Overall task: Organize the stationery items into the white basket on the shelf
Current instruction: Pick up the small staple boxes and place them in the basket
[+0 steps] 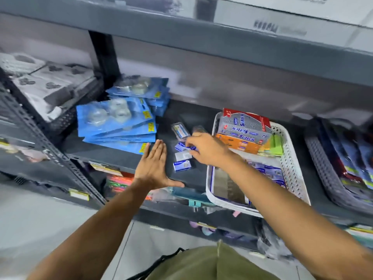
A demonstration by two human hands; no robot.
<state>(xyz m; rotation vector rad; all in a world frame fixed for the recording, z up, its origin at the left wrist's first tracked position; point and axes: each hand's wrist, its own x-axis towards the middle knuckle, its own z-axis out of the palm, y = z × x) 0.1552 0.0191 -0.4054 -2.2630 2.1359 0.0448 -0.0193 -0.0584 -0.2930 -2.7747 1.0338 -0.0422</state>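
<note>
The white perforated basket (290, 164) stands on the dark shelf (113, 156), holding grey, red and orange boxes (242, 132) at its far end and flat packets (268, 172) nearer me. Left of it several small blue-and-white stationery boxes (181, 165) lie loose on the shelf, with a clear plastic case (180, 131) behind them. My right hand (205, 148) reaches across the basket's left rim, its fingers pinching one small blue box (182, 147). My left hand (154, 164) is flat and open on the shelf, just left of the boxes, holding nothing.
A stack of blue blister cards (119, 122) lies at the shelf's left. A dark grey basket (331, 178) with coloured packets sits right of the white one. A shelf board hangs overhead, and more goods fill the level below. A black upright post (103, 57) stands behind the cards.
</note>
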